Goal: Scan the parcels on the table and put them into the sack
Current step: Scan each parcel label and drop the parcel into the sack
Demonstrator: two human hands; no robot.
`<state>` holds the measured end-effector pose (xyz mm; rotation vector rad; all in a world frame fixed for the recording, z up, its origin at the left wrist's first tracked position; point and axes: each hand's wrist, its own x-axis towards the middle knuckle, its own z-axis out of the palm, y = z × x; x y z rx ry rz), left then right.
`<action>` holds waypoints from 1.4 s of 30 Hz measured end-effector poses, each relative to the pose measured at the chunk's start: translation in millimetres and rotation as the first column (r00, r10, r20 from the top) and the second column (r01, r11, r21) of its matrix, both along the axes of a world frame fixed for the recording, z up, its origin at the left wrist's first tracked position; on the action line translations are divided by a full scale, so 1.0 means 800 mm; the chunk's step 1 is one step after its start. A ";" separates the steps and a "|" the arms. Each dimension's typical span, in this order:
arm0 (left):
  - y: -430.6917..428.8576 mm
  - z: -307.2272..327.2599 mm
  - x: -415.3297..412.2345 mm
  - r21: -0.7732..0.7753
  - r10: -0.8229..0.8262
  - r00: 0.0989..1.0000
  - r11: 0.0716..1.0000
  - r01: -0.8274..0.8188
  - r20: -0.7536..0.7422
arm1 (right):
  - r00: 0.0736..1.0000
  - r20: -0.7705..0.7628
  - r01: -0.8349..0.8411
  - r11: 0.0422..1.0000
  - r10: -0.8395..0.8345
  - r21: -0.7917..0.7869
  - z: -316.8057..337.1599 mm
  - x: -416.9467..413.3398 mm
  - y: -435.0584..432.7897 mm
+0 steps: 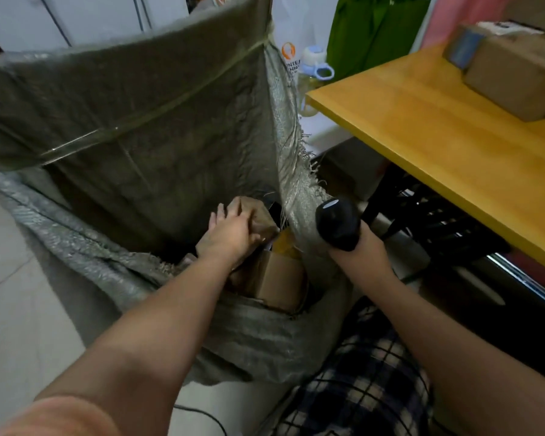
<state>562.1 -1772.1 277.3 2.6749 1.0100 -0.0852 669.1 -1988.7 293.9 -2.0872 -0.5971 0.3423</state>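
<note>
A large grey woven sack point(145, 127) stands open on the floor left of the table. My left hand point(230, 229) reaches into its mouth and grips a small brown parcel point(255, 214) from above. Below it, more cardboard parcels point(277, 278) and a yellow one point(285, 247) lie inside the sack. My right hand point(357, 247) holds a black barcode scanner point(337, 220) upright beside the sack's right edge. On the yellow wooden table point(438, 136) at the right, a brown cardboard parcel point(513, 73) lies near the far corner.
A roll of tape point(461, 47) rests against the parcel on the table. A water bottle with a blue cap point(313, 70) stands behind the sack. A green bag point(375, 33) hangs at the back. Dark chair legs point(422, 212) show under the table.
</note>
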 end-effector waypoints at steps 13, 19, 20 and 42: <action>-0.145 0.117 0.075 0.091 -0.298 0.815 0.952 0.293 0.497 | 0.949 0.097 0.256 0.913 -0.300 0.319 0.068 0.013 -0.124; -0.284 0.154 0.155 0.102 -0.512 0.658 0.825 0.556 0.551 | 0.862 0.075 0.447 0.821 -0.502 0.355 0.130 0.033 -0.257; -0.308 0.157 0.167 0.103 -0.548 0.631 0.794 0.599 0.550 | 0.839 0.063 0.486 0.797 -0.540 0.359 0.138 0.034 -0.279; -0.558 0.225 0.409 -0.083 -0.546 0.674 0.744 0.664 0.497 | 0.570 -0.153 0.779 0.472 -0.807 0.413 0.198 0.106 -0.466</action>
